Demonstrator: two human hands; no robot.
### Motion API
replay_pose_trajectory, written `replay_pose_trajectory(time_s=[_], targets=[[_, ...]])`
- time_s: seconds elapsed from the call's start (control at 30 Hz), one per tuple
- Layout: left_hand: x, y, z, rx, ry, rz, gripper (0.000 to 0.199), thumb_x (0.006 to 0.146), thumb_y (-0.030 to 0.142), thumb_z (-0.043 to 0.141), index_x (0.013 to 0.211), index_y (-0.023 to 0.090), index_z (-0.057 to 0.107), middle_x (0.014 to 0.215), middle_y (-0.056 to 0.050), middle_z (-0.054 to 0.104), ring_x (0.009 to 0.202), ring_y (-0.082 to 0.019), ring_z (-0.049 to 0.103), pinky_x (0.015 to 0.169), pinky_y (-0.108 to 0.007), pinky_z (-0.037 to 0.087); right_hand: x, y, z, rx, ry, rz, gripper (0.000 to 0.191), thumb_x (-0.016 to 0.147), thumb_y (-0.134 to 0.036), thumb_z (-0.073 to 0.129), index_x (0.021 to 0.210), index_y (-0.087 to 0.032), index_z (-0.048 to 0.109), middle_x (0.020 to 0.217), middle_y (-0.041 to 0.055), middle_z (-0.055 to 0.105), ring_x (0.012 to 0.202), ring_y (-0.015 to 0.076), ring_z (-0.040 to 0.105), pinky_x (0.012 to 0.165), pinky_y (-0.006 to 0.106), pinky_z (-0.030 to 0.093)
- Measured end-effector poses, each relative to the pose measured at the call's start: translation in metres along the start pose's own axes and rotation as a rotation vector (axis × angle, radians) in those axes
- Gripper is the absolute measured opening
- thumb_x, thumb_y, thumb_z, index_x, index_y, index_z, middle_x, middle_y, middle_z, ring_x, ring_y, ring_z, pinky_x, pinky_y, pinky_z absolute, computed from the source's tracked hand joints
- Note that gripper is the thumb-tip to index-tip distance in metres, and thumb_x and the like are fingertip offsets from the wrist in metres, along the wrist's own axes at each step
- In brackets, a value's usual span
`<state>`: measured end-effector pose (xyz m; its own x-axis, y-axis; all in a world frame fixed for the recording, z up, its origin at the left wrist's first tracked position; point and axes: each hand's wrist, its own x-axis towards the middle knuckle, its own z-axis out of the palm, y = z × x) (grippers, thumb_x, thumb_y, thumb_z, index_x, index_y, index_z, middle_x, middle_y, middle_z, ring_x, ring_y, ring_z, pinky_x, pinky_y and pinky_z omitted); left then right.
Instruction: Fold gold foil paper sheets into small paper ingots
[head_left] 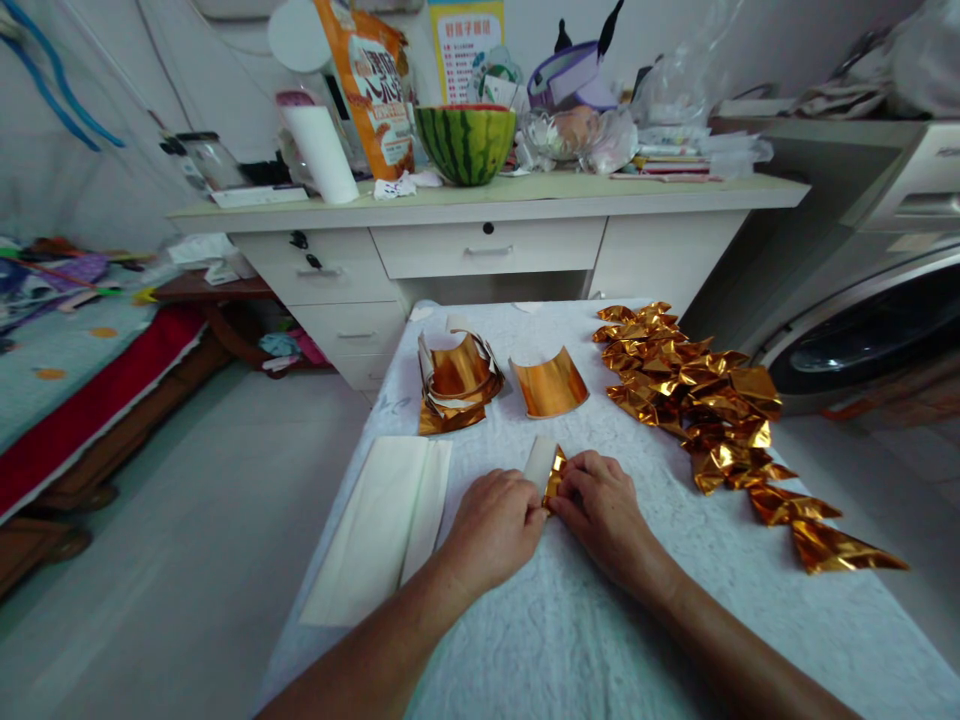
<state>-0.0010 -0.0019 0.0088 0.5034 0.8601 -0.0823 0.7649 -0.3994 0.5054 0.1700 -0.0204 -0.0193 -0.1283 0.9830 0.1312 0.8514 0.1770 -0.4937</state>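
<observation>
Between my hands is a small sheet of gold foil paper (554, 478), partly turned over so that its pale back shows at the upper left. My left hand (501, 520) has its fingers closed on the lower left edge. My right hand (600, 510) pinches the right side, and its fingertips hide part of the foil. Beyond them lie a single curved gold sheet (551, 384) and a curled stack of gold sheets (459, 375). Flat white paper (375, 520) rests left of my left hand. To the right, several folded gold foil pieces (675, 380) form a long heap.
The cloth-covered table (510, 630) meets a white drawer cabinet (487, 245). On its top stand a cut watermelon (466, 145), an orange snack bag (375, 95) and a white roll (321, 150). A washing machine (885, 250) is at right, a bed (82, 350) at left.
</observation>
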Motion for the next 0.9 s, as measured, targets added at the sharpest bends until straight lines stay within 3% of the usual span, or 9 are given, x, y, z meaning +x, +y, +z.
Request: replay_pose_trajectory(time_s=[0.53,0.9], targets=[[-0.0001,0.0006,0.0054,0.105,0.015,-0.01,0.015,0.083,0.018,0.054,0.068,0.018,0.058,0.075,-0.003,0.062,0.079,-0.02,0.059,0.073,-0.031,0.041,-0.001,-0.0026,0.0001,-0.004,-0.018,0.028,0.01,0.08,-0.021,0.068,0.075,-0.021,0.059,0.094,0.0051,0.058,0.09,0.0245,0.05,0.076,0.039,0.04],[-0.0004,-0.002,0.0015,0.035,-0.012,-0.006,0.009,0.083,0.018,0.054,0.075,0.02,0.054,0.077,0.0,0.063,0.079,-0.018,0.058,0.071,-0.029,0.039,-0.0031,-0.0058,-0.0005,-0.05,-0.014,0.013,0.006,0.083,-0.02,0.064,0.08,-0.022,0.059,0.096,0.0055,0.059,0.092,0.0245,0.05,0.075,0.037,0.038]])
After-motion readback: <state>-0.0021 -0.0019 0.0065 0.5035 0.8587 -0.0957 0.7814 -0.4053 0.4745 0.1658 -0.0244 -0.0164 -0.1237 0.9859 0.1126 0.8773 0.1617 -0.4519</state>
